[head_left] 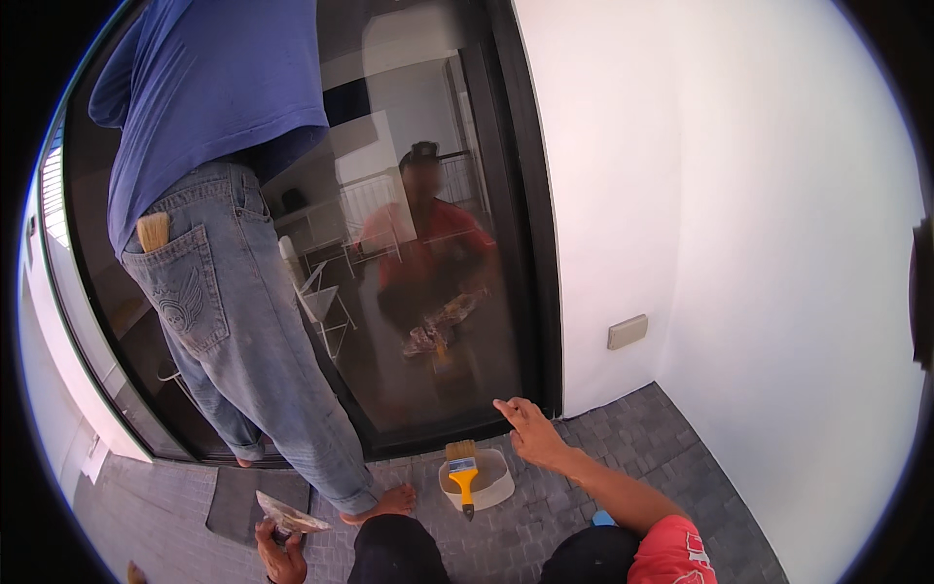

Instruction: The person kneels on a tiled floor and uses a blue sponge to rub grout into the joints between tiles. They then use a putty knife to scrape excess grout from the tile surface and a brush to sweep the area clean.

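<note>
A white wall fills the right half of the frame, with a small grey cover plate low on it near the centre. Left of it stands a dark glass door in a black frame, reflecting a crouching person in a red shirt. In the upper left a second person stands barefoot in a blue shirt and jeans, a brush tucked in the back pocket. Grey paving runs along the bottom of the frame.

At lower centre a white bucket sits on the paving just below the door, with a yellow-handled paintbrush laid across its rim, bristles toward the glass. The right hand hovers just right of the bucket, empty, fingers loosely spread and pointing toward the door frame's foot. At the lower left edge the left hand is closed around the handle of a scraper, its wide blade smeared pale and angled up to the right, near the standing person's foot.
</note>
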